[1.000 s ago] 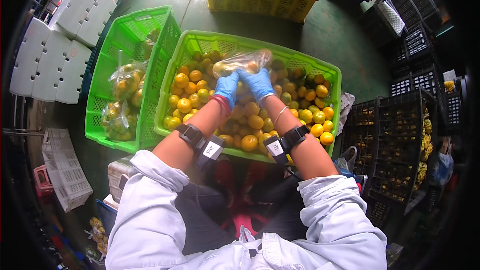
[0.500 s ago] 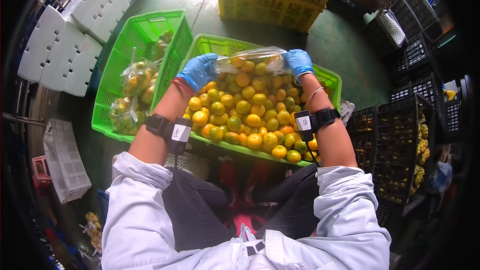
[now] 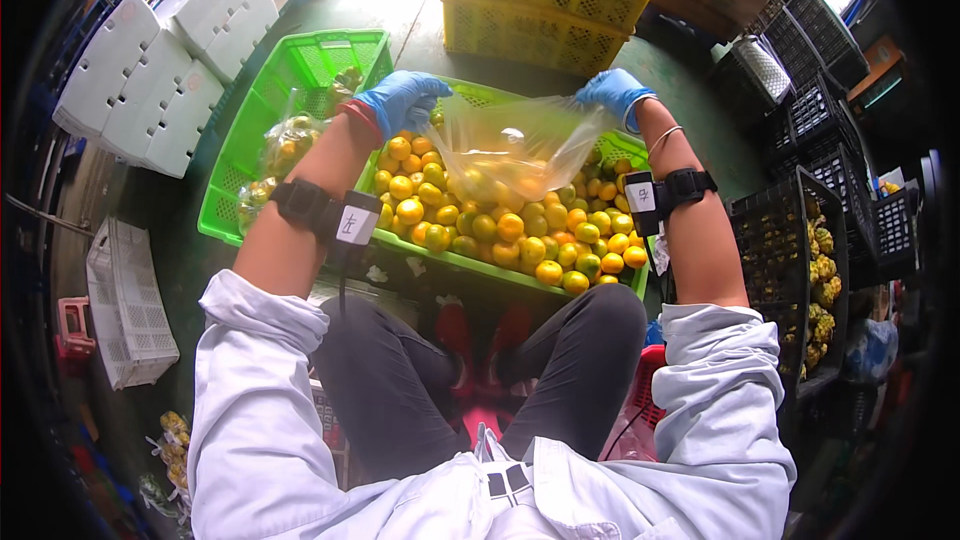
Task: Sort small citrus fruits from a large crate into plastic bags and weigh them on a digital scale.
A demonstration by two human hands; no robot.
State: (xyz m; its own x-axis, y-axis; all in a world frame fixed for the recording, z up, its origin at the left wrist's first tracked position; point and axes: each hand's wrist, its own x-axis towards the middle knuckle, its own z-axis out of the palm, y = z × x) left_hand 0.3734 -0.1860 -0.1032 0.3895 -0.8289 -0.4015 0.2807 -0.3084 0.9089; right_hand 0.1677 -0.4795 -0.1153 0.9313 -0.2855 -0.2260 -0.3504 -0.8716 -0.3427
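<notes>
A clear plastic bag (image 3: 515, 145) is stretched between my two blue-gloved hands, over a light green crate (image 3: 470, 93) of loose mandarins (image 3: 505, 227). My left hand (image 3: 405, 100) is closed on the bag's left upper corner. On the other side, my right hand (image 3: 613, 92) pinches its right upper corner. The bag hangs down in front of the fruit and looks empty, with the mandarins showing blurred through it. Yellow, orange and greenish mandarins fill the crate up to near its front rim.
At the left, a bright green crate (image 3: 235, 120) holds bagged fruit (image 3: 290, 140). Yellow crates (image 3: 545, 5) stand stacked beyond. White foam boxes (image 3: 140, 90) are at far left, a white basket (image 3: 130, 305) below them. Black crates (image 3: 770, 250) with knobbly yellow fruit stand at right.
Both hands have risen and moved slightly apart. The bag, earlier bunched in a narrow strip, now hangs spread open between them. My view has shifted a little.
</notes>
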